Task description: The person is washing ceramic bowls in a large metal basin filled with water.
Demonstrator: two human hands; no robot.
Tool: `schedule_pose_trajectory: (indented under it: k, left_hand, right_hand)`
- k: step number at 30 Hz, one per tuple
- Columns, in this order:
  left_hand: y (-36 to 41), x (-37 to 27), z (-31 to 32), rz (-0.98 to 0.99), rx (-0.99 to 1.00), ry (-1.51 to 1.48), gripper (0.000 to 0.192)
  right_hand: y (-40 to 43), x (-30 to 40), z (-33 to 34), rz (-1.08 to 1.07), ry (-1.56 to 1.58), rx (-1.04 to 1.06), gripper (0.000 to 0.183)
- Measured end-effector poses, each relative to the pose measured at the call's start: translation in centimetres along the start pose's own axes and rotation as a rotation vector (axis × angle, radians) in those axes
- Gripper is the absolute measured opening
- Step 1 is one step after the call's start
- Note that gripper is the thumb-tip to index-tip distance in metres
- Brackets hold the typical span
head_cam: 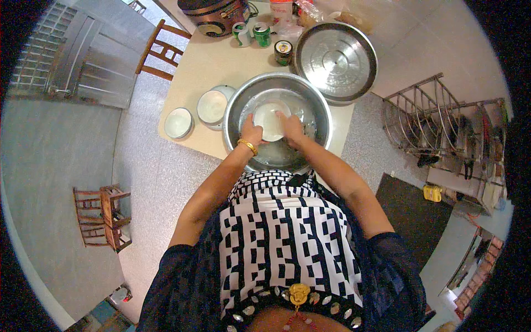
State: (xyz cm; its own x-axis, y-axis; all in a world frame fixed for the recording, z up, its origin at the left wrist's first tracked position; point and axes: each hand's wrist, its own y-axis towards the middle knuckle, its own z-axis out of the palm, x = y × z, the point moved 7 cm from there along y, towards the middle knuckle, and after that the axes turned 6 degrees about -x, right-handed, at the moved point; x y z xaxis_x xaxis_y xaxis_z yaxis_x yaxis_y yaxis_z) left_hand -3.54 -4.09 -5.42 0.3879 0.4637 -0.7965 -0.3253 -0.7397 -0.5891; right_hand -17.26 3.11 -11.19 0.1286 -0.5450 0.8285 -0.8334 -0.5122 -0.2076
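A white bowl [269, 123] is held over the inside of a large metal basin [230, 124] on the table. Its left edge is in the grip of my left hand [252, 132], with a gold bangle at the wrist. On the opposite side, my right hand [293, 129] grips the bowl's edge, a digit reaching over the inner surface; it is slightly blurred, and its underside is hidden. Shallow liquid and other shiny pieces, too unclear to name, lie in the basin. Left of it sit a white bowl stacked on other dishes [212, 107] and a separate white bowl [178, 123].
A round metal lid [337, 62] lies behind the basin to the right. Near it stand a dark jar [283, 52], two drink cans [261, 35] and a brown cooker [215, 18]. A wooden chair [164, 50] adjoins the table's left side; a metal rack [423, 116] stands right.
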Motion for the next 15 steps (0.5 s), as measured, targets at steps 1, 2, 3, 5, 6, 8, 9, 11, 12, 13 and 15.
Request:
schedule_pose_trajectory:
  k: [1, 2, 3, 5, 6, 8, 9, 11, 12, 13, 15]
  left_hand:
    - [0.0, -0.3, -0.1, 0.039, -0.038, -0.067, 0.059]
    - [0.0, -0.2, -1.2, 0.076, -0.102, -0.151, 0.059]
    - [0.5, 0.2, -0.7, 0.077, -0.084, -0.144, 0.059]
    - [2.4, 0.3, -1.6, 0.362, -0.136, 0.036, 0.059]
    - [2.7, 0.7, -1.9, 0.362, -0.138, 0.035, 0.059]
    - [3.4, 1.7, -2.4, 0.317, -0.086, -0.097, 0.058]
    - [2.6, 0.7, -1.9, 0.315, -0.074, -0.092, 0.058]
    - [-0.5, -0.7, -0.5, -0.010, -0.094, -0.098, 0.055]
    - [-0.7, -0.6, -0.4, -0.008, -0.089, -0.094, 0.055]
    - [-0.7, 0.1, -0.6, -0.049, -0.061, -0.145, 0.054]
    - [-0.9, 0.6, -1.2, -0.087, -0.042, -0.205, 0.052]
  right_hand:
    - [-1.6, -2.3, 1.4, 0.400, 0.213, 0.066, 0.052]
    - [-4.6, 1.1, 1.3, 0.588, 0.435, 0.152, 0.046]
    - [-5.3, 0.8, 1.5, 0.593, 0.441, 0.133, 0.046]
    - [-7.4, 0.3, 4.7, 0.795, 0.777, 0.324, 0.042]
    - [-7.9, 0.6, 4.9, 0.795, 0.806, 0.401, 0.037]
    - [-6.8, 1.3, 3.8, 0.641, 0.704, 0.437, 0.037]
    - [-5.6, 1.5, 2.8, 0.494, 0.613, 0.447, 0.037]
    - [-1.0, -2.1, 2.7, 0.272, 0.511, 0.306, 0.039]
    - [0.8, -2.4, 2.3, 0.045, 0.390, 0.194, 0.041]
    - [1.0, -0.7, 1.5, 0.039, 0.389, 0.210, 0.041]
    - [0.5, 6.2, -0.7, -0.584, -0.381, 0.145, 0.040]
